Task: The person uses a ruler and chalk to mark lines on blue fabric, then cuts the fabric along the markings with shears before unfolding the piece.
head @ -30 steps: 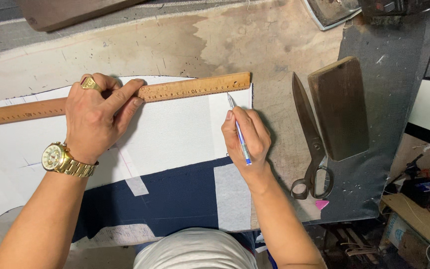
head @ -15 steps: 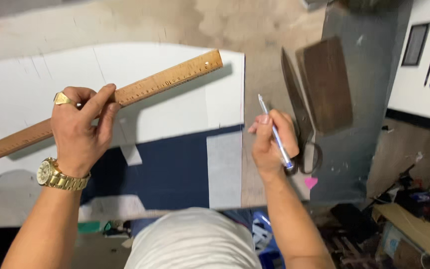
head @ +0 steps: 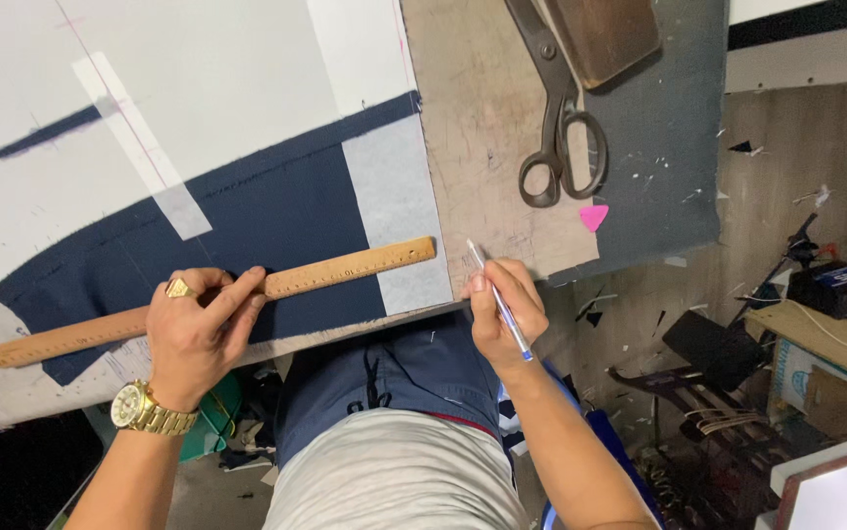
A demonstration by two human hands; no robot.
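Left hand (head: 198, 329) has a wooden ruler (head: 217, 297) pinned flat across the navy fabric (head: 276, 211), near the counter (head: 487, 128) edge. Right hand (head: 507, 314) grips a blue pen (head: 499, 301), tip up by the ruler's end. Black scissors (head: 556, 118) and a pink chalk triangle (head: 593, 217) lie further back.

Small dark box (head: 839, 285) with blue and orange markings on wooden shelf (head: 816, 339) at right edge, beside pale green item partly out of frame. Below shelf, light printed carton (head: 794, 373) and plain brown cardboard box (head: 831, 397) side by side. Bottom right corner: white-framed panel (head: 841, 491) with blank pale face, unclear whether screen. No signs visible.
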